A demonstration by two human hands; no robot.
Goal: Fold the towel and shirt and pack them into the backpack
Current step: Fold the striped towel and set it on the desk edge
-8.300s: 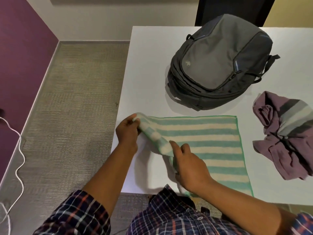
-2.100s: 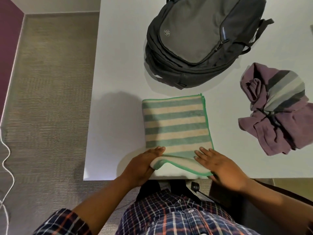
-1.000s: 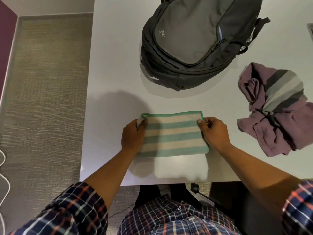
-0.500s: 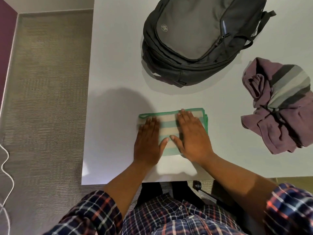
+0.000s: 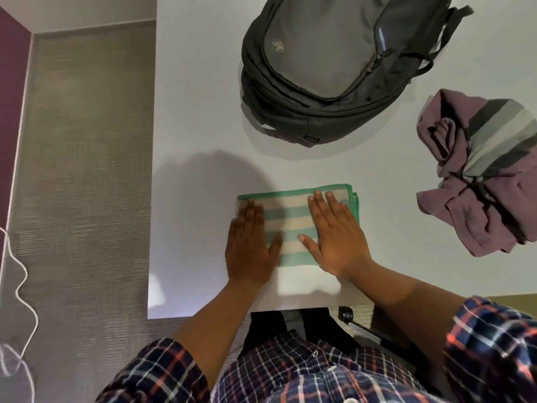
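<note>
The green and cream striped towel [image 5: 293, 219] lies folded into a small rectangle near the front edge of the white table [image 5: 197, 112]. My left hand [image 5: 251, 244] presses flat on its left part, fingers straight. My right hand [image 5: 334, 234] presses flat on its right part, fingers spread. The grey backpack [image 5: 328, 59] lies zipped behind the towel. The purple shirt [image 5: 482, 170] with grey stripes sits crumpled at the right.
The table's left edge drops to a carpeted floor [image 5: 87, 170], where a white cable [image 5: 20, 286] trails at the far left. A chair caster [image 5: 345, 314] shows under the table's front edge.
The towel went from a wide sheet to a small folded rectangle. Over the last half second my flat hands have slid apart, the left toward the towel's left edge.
</note>
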